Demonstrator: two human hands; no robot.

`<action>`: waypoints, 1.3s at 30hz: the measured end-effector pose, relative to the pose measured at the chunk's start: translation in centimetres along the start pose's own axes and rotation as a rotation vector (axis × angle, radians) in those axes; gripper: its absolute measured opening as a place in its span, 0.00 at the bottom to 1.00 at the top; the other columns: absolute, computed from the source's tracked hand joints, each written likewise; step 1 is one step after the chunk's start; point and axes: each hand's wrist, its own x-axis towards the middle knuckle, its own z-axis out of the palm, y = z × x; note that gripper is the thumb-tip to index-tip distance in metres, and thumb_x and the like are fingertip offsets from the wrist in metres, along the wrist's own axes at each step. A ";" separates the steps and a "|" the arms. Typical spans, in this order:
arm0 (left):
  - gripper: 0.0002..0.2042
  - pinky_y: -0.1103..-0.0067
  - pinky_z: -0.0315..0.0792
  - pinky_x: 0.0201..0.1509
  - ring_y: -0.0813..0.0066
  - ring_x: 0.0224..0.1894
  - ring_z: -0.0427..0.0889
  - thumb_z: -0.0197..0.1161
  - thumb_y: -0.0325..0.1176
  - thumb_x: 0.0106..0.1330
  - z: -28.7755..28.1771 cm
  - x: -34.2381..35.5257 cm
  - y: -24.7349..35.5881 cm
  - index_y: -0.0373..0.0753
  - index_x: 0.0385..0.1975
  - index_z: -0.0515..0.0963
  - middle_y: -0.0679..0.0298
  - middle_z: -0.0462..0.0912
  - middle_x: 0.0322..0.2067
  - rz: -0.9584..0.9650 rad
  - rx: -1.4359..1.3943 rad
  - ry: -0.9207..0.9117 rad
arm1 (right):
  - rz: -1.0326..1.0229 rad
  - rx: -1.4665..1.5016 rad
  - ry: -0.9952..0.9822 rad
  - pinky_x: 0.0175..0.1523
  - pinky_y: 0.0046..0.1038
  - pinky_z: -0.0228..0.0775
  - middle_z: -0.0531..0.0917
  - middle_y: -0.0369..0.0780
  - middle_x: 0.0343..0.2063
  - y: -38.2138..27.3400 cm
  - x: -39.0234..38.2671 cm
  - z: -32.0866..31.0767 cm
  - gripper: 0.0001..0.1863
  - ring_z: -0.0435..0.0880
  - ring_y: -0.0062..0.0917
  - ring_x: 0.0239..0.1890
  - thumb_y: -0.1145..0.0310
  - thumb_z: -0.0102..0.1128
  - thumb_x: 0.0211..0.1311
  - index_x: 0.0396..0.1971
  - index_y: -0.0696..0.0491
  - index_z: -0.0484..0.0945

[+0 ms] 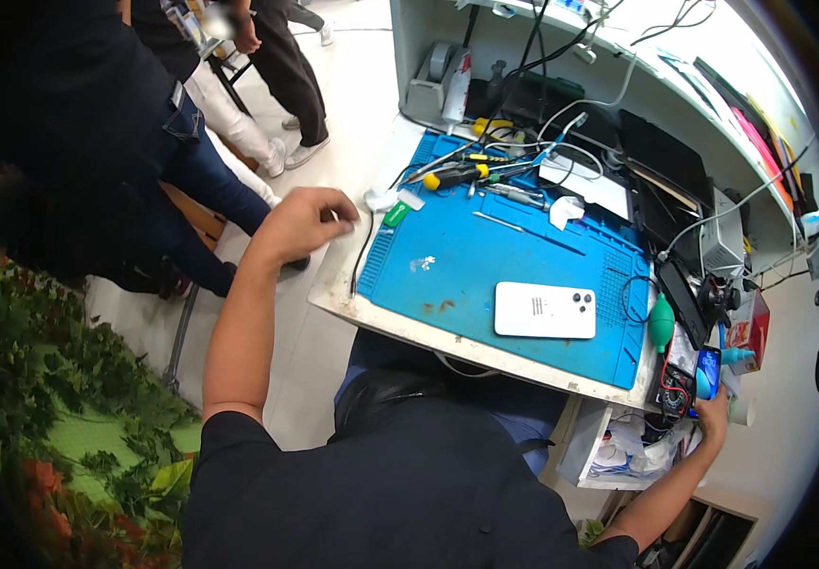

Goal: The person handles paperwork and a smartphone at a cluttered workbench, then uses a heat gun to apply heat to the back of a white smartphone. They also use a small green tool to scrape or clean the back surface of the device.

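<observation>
My left hand [303, 226] hovers beyond the bench's left edge, its fingers loosely bent with a gap to the thumb and nothing seen between them. At the far right end of the bench, my right hand [713, 417] grips the lower end of a flat, phone-like device with a blue face [708, 368]; its fingertips are partly hidden. Beside that hand sits a black multimeter [672, 396] with a red lead. A white smartphone [545, 311] lies back up on the blue repair mat [400, 284], apart from both hands.
Screwdrivers [457, 176], tweezers and cables crowd the mat's back. A green air blower [662, 322] stands at its right. Below the bench, an open drawer [585, 446] holds plastic bags. Other people [172, 142] stand at left, near leafy greenery [68, 398]. A shelf [675, 85] overhangs the back.
</observation>
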 end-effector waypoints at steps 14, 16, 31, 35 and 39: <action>0.15 0.74 0.81 0.46 0.69 0.40 0.90 0.78 0.24 0.60 -0.5 -3.0 1.4 0.43 0.47 0.93 0.59 0.92 0.41 0.160 0.033 -0.259 | 0.084 0.154 0.022 0.50 0.32 0.78 0.86 0.40 0.39 -2.9 -4.3 -1.8 0.40 0.85 0.27 0.40 0.67 0.84 0.41 0.57 0.61 0.76; 0.14 0.75 0.81 0.46 0.68 0.40 0.91 0.77 0.26 0.62 -1.0 -1.6 2.6 0.44 0.48 0.93 0.57 0.93 0.41 0.095 0.097 -0.180 | 0.031 0.147 0.090 0.50 0.32 0.79 0.85 0.40 0.42 -2.7 -6.2 -2.7 0.43 0.85 0.27 0.40 0.67 0.85 0.39 0.59 0.60 0.75; 0.12 0.64 0.80 0.51 0.56 0.44 0.89 0.76 0.41 0.68 15.4 19.3 14.1 0.39 0.41 0.92 0.57 0.91 0.44 0.451 0.301 0.076 | -0.442 0.244 -0.186 0.63 0.31 0.74 0.84 0.43 0.49 -21.3 -17.0 0.8 0.50 0.84 0.29 0.53 0.61 0.90 0.33 0.60 0.59 0.72; 0.09 0.69 0.79 0.43 0.63 0.36 0.89 0.70 0.37 0.74 13.0 20.2 14.9 0.38 0.43 0.89 0.55 0.91 0.34 0.475 0.068 0.126 | -0.542 0.316 -0.309 0.63 0.30 0.75 0.85 0.45 0.50 -24.3 -15.3 3.9 0.48 0.85 0.29 0.54 0.59 0.90 0.38 0.60 0.60 0.72; 0.08 0.76 0.75 0.38 0.78 0.31 0.84 0.64 0.35 0.82 9.9 19.5 17.1 0.38 0.48 0.85 0.63 0.88 0.29 0.436 -0.180 0.134 | -0.545 0.344 -0.300 0.64 0.30 0.75 0.84 0.45 0.51 -27.7 -13.9 6.9 0.47 0.84 0.29 0.55 0.60 0.89 0.41 0.60 0.61 0.71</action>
